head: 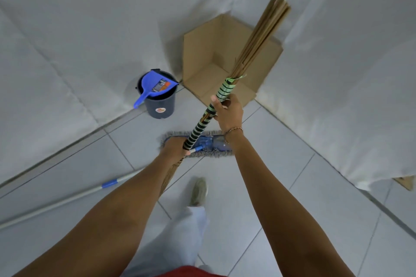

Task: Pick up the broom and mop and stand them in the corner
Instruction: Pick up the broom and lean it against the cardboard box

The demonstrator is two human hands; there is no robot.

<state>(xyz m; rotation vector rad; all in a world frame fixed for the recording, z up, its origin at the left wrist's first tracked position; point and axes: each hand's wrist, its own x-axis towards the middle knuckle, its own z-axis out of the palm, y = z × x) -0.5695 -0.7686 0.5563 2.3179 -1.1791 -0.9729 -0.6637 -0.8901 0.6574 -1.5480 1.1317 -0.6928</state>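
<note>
- Gripping the broom (227,87) with both hands keeps its long shaft steady; the left hand (174,146) is wrapped round the striped binding low down, the right hand (227,111) higher up, fingers (215,99) of both clamped on it.
- The stiff straw end points to 1 o'clock, over the open cardboard box (202,60) in the corner, probably so the broom can be stood there.
- The mop (211,143) lies flat on the floor (281,186) under the hands, its pole running off to 8 o'clock; it is not yet lifted.
- A bucket (159,103) holding a blue dustpan (155,86) stands at 11 o'clock, against the wall.
</note>
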